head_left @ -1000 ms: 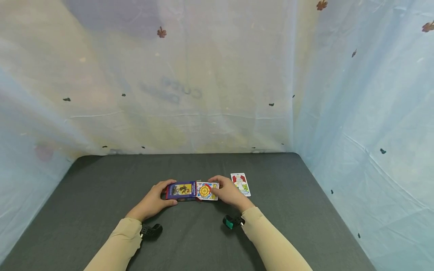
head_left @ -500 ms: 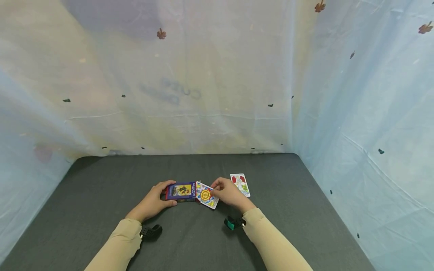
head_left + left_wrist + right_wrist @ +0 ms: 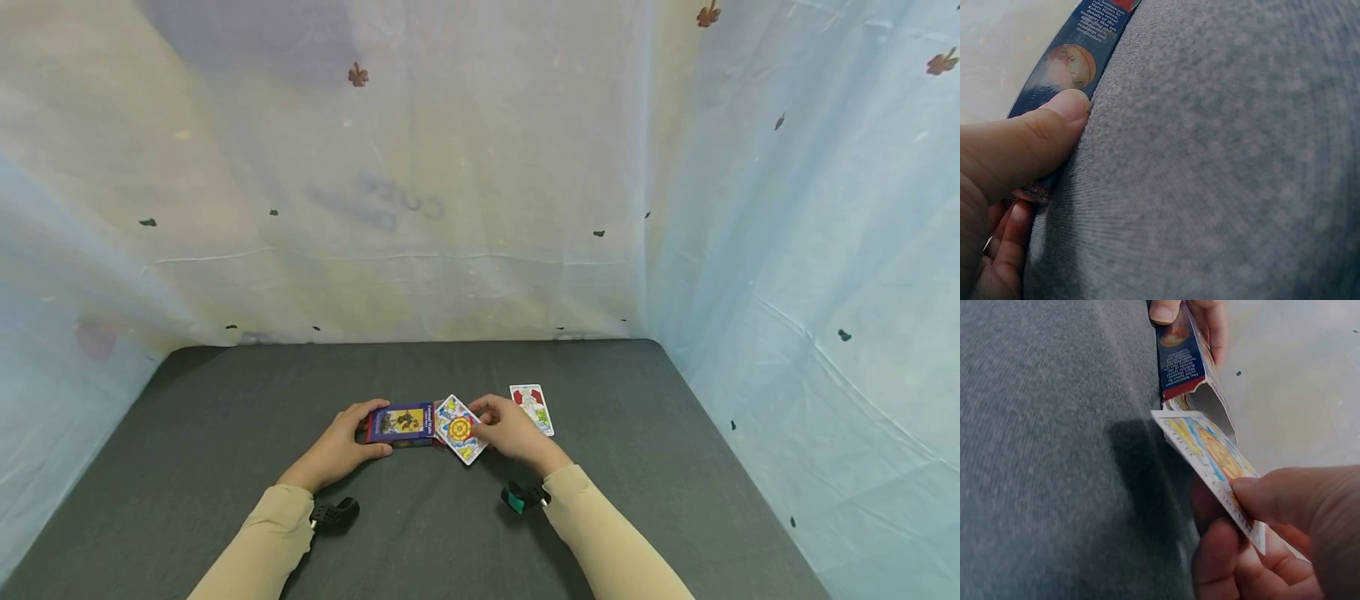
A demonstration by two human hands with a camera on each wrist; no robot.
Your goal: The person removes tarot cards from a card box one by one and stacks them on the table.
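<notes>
A dark blue card box (image 3: 402,422) with a yellow picture lies on the grey table, its open end facing right. My left hand (image 3: 340,446) grips the box's left end, thumb along the near side and fingers around the far corner. Just off the open end, my right hand (image 3: 512,429) pinches a tarot card (image 3: 457,428) with a golden wheel design between thumb and fingers. The right wrist view shows the card (image 3: 1213,453) tilted and raised over the table, with part of another card (image 3: 1177,403) inside the box mouth (image 3: 1210,403).
A red and white card (image 3: 532,409) lies face up beyond my right hand. Pale sheeting (image 3: 450,275) hangs behind the table and along both sides. The grey tabletop (image 3: 420,533) extends toward me between my forearms.
My right hand has drawn the wheel card out of the box mouth and turned it at an angle, shifting slightly right. The left hand and the box have stayed put.
</notes>
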